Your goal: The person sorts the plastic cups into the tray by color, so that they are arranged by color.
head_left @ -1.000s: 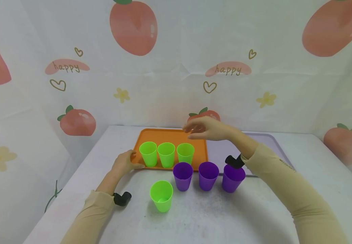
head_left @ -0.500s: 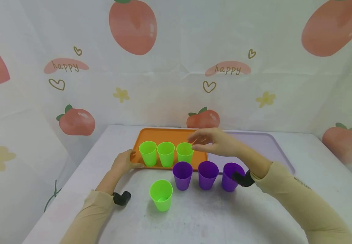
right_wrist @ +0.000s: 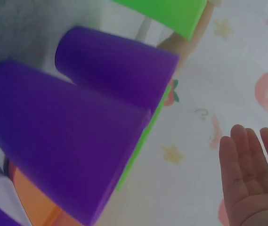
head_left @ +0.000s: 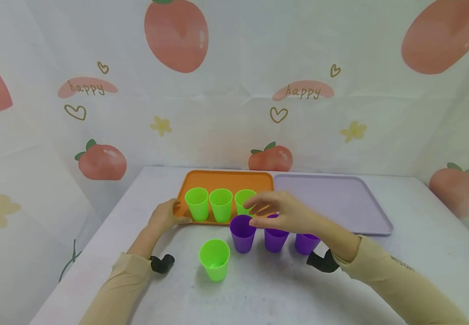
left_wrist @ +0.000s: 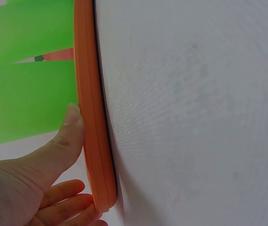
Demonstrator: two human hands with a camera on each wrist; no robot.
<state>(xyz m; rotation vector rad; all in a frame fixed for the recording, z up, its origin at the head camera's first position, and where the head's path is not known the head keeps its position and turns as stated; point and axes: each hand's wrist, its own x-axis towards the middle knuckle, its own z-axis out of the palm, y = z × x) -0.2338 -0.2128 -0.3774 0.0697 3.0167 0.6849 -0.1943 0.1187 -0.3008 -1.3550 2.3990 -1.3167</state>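
Observation:
My left hand (head_left: pixel 163 216) holds the front left corner of the orange tray (head_left: pixel 230 180); in the left wrist view its thumb presses the rim (left_wrist: pixel 90 113) and its fingers lie at the corner. Three green cups stand in a row on that tray: a left one (head_left: pixel 197 205), a middle one (head_left: pixel 221 206) and a right one (head_left: pixel 242 198). With fingers loosely bent and holding nothing, my right hand (head_left: pixel 285 213) hovers over the purple cups, partly covering the middle one (head_left: pixel 275 241) and the right one (head_left: pixel 307 244). The left purple cup (head_left: pixel 242 237) is by its fingertips.
One more green cup (head_left: pixel 215 261) stands upright on the table (head_left: pixel 242 298), nearer than the purple row. A pale lilac tray (head_left: pixel 332 198) lies to the right of the orange one. Behind the table hangs a fruit-printed cloth (head_left: pixel 218 113).
My right hand has come down and toward me, from above the back of the orange tray to over the purple cups. My left hand and all the cups have kept their places.

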